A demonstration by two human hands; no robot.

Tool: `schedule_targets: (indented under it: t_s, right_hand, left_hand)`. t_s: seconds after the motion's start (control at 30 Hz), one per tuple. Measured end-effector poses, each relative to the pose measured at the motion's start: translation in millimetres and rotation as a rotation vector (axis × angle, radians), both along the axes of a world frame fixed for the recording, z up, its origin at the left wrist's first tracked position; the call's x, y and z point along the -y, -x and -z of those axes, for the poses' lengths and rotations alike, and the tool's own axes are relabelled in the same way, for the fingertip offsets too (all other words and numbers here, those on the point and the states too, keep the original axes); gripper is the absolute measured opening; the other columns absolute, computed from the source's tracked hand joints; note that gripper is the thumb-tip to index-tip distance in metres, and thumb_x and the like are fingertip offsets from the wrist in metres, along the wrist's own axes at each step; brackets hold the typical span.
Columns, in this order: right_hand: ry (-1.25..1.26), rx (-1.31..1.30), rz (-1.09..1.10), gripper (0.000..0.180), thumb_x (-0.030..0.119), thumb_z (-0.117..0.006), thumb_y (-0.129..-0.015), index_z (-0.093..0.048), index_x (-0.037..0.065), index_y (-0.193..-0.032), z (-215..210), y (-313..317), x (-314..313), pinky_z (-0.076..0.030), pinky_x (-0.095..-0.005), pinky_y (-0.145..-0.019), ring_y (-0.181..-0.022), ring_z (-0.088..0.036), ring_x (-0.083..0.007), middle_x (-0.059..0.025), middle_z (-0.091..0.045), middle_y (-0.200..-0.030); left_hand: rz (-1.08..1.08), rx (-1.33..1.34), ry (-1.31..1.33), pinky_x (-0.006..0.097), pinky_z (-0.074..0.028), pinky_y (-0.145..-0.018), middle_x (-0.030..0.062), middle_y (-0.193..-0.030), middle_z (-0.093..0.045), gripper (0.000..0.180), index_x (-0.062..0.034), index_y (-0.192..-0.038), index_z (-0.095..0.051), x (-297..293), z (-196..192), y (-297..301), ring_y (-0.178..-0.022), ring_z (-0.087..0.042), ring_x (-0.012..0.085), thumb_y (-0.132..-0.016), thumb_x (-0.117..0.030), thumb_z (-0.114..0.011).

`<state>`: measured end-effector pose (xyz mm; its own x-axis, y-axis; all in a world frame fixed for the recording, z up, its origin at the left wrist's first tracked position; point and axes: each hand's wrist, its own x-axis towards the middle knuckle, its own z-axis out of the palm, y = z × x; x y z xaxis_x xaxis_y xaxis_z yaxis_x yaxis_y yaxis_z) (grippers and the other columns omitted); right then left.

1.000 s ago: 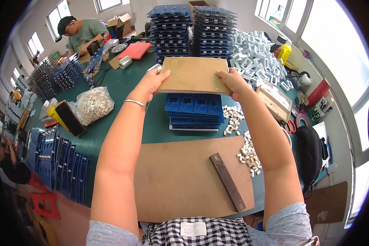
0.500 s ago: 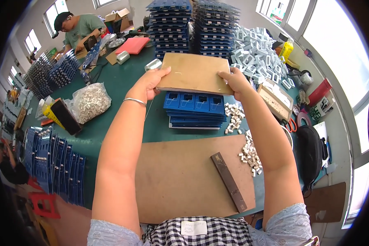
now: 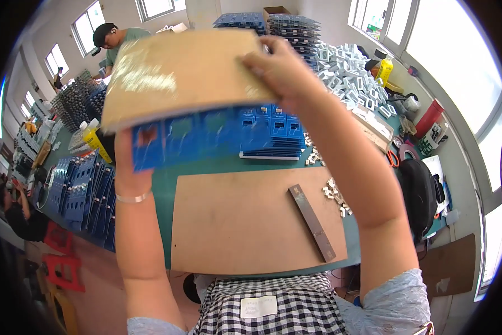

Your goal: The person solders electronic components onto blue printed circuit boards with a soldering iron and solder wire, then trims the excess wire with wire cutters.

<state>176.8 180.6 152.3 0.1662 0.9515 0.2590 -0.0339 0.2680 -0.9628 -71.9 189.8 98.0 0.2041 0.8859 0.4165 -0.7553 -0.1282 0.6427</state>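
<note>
1. R hand (image 3: pixel 281 67): fingers curled over the far right edge of a brown board (image 3: pixel 178 75), gripped tight.
2. L hand (image 3: pixel 129 167): mostly hidden under the load; fingers closed on the lower left corner of a blue tray (image 3: pixel 206 134). Bracelet (image 3: pixel 132 197) seen on the wrist.
3. Board laid flat on top of the blue tray; both raised together off the table, tilted, close to the camera.
4. Below, on the green table (image 3: pixel 161 190): a larger brown board (image 3: pixel 245 223) with a dark metal bar (image 3: pixel 312 222) lying slantwise on it.
5. Small white parts (image 3: pixel 335 196) scattered just R of the bar.
6. Stack of blue trays (image 3: pixel 276 146) on the table, behind the large board.
7. Further out: blue trays stood on edge (image 3: pixel 83 195) at L; white pieces heaped (image 3: pixel 348 70) at far R; another person (image 3: pixel 117 42) at far end.
</note>
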Motion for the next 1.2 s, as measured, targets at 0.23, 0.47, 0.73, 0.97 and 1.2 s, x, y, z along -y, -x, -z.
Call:
schedule_targets:
  t_s: [0.23,0.47,0.73,0.97,1.2]
  right_hand:
    - [0.369,-0.123,-0.285,0.076,0.013,-0.067,-0.086,-0.017,0.006,-0.143,113.7,101.8,65.3,-0.056,-0.0338,-0.065,-0.083,-0.064,-0.0196,-0.0175,-0.059,-0.102]
    - [0.496,0.031,-0.206,0.080,0.031,-0.068,-0.085,-0.019,0.006,-0.143,161.7,124.3,110.1,-0.051,-0.0390,-0.081,-0.100,-0.061,-0.0267,-0.0223,-0.058,-0.113]
    - [-0.365,1.087,-0.039,0.055,0.043,-0.066,-0.083,-0.053,0.014,-0.128,127.1,158.0,122.7,-0.037,-0.0430,-0.095,-0.110,-0.047,-0.0309,-0.0115,-0.050,-0.115]
    - [-0.472,0.935,0.059,0.049,0.037,-0.055,-0.088,-0.050,0.014,-0.131,147.9,182.7,119.3,-0.029,-0.0466,-0.101,-0.121,-0.039,-0.0344,-0.0152,-0.046,-0.126]
    - [-0.624,-0.119,0.270,0.069,0.054,-0.028,-0.098,-0.022,0.003,-0.144,233.7,160.9,87.6,-0.027,-0.0451,-0.110,-0.133,-0.030,-0.0316,-0.0173,-0.026,-0.145]
  left_hand:
    - [0.391,0.253,-0.013,0.042,-0.040,-0.107,0.0124,-0.144,-0.041,0.053,-0.0075,-0.140,-0.038,89.6,95.8,28.0,-0.130,-0.043,0.0287,-0.098,-0.040,-0.046]
    - [0.425,0.416,0.138,0.043,-0.039,-0.108,0.0120,-0.144,-0.042,0.055,-0.0078,-0.140,-0.037,147.7,158.9,44.6,-0.131,-0.043,0.0283,-0.098,-0.042,-0.044]
    - [0.198,0.498,0.208,0.043,-0.035,-0.111,0.0109,-0.147,-0.038,0.061,-0.0094,-0.144,-0.032,164.5,179.5,54.5,-0.132,-0.041,0.0275,-0.097,-0.046,-0.044]
    - [0.191,0.210,0.069,0.035,-0.036,-0.109,0.0056,-0.145,-0.038,0.061,-0.0109,-0.148,-0.026,131.4,148.8,43.8,-0.130,-0.042,0.0203,-0.100,-0.044,-0.042]
    - [0.387,-0.608,-0.192,0.028,-0.038,-0.103,0.0048,-0.136,-0.045,0.058,-0.0165,-0.153,-0.016,111.8,83.8,17.8,-0.122,-0.044,0.0132,-0.103,-0.045,-0.021]
